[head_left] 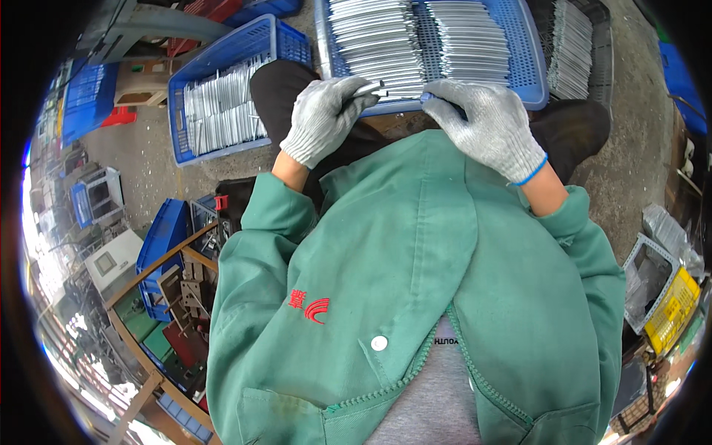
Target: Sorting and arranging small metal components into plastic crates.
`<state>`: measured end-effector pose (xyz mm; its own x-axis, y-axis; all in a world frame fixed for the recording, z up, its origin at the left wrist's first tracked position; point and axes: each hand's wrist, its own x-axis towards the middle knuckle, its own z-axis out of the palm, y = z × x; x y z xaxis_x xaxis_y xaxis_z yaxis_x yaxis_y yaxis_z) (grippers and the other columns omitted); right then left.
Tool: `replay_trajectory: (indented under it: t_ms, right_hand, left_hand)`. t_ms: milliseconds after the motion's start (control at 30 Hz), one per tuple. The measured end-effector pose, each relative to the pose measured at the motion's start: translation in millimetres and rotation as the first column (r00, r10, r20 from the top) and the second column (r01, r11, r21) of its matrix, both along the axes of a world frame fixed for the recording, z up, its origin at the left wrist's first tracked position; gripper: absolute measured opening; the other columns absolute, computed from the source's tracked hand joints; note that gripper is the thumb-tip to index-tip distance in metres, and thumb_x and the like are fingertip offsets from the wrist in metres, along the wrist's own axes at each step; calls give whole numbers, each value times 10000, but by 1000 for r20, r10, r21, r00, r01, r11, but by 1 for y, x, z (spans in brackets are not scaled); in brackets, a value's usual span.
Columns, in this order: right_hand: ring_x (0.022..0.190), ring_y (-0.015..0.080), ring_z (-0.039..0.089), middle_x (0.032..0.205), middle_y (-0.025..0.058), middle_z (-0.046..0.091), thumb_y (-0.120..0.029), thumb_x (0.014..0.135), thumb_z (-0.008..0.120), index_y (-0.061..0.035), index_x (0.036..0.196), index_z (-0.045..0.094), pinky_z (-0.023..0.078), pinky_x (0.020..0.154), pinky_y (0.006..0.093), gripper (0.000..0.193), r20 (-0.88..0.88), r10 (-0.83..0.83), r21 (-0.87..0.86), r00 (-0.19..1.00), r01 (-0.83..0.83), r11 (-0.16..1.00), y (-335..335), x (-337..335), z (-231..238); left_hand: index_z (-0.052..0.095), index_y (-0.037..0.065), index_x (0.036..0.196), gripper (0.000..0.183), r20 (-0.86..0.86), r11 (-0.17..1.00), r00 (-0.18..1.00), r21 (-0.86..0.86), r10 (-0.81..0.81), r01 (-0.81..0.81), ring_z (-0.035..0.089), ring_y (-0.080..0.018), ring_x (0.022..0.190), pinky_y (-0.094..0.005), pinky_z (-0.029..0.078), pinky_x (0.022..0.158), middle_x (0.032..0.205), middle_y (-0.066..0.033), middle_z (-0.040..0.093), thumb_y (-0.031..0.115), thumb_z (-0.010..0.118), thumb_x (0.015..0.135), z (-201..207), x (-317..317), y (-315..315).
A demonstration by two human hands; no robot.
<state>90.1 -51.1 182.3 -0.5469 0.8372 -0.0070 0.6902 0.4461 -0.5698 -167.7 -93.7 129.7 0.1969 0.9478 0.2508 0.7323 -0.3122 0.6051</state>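
My left hand [322,122], in a grey-white knit glove, is closed around a couple of thin silvery metal rods [368,90], whose ends stick out toward the right. The gloved right hand [486,124] pinches a small blue piece [426,97] between thumb and fingers; most of it is hidden, so its kind does not show. Both hands are held over the near edge of a blue plastic crate [532,55], a short gap apart. Inside that crate, silvery metal rods [374,41] lie stacked in two columns.
A second blue crate [176,122] of metal rods stands on the floor to the left. On the right is a dark crate [604,52] with more rods. A wooden-framed bench [133,278] with metal parts stands lower left; a yellow crate [671,311] lies lower right.
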Motion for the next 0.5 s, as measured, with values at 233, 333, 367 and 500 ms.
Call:
replay_trajectory:
  t_ms: [233, 333, 367, 500]
  right_hand:
    - [595, 226, 657, 767, 50, 752, -250, 861, 738, -99, 1013, 793, 506, 567, 350, 221, -18, 239, 188, 971, -232, 954, 1, -38, 5]
    - [584, 226, 645, 730, 48, 734, -244, 862, 734, -102, 990, 791, 498, 556, 353, 200, -59, 348, 328, 935, -312, 892, 2, -53, 5]
    - [584, 226, 645, 730, 48, 734, -244, 862, 734, -102, 990, 791, 498, 556, 353, 200, -62, 365, 327, 929, -326, 887, 2, -59, 4]
    - [579, 239, 651, 708, 45, 721, -282, 894, 681, -115, 917, 763, 498, 541, 361, 187, -5, 420, 326, 908, -395, 859, 2, -79, -3]
  left_hand:
    - [746, 82, 1024, 191, -44, 997, 996, -3, 73, -73, 648, -212, 721, -321, 475, 738, 858, -22, 748, 160, 757, 850, 20, -26, -44]
    - [755, 95, 1012, 192, -6, 992, 993, -53, 114, -114, 627, -206, 701, -314, 461, 749, 851, -20, 741, 155, 757, 830, 24, -33, -60]
    - [755, 95, 1012, 192, -9, 990, 991, -54, 131, -132, 627, -206, 701, -314, 461, 749, 851, -20, 741, 155, 757, 830, 24, -35, -65]
    - [764, 108, 1000, 195, -58, 975, 976, -67, 208, -212, 613, -195, 696, -313, 450, 733, 835, -8, 725, 142, 758, 808, 26, -39, -81]
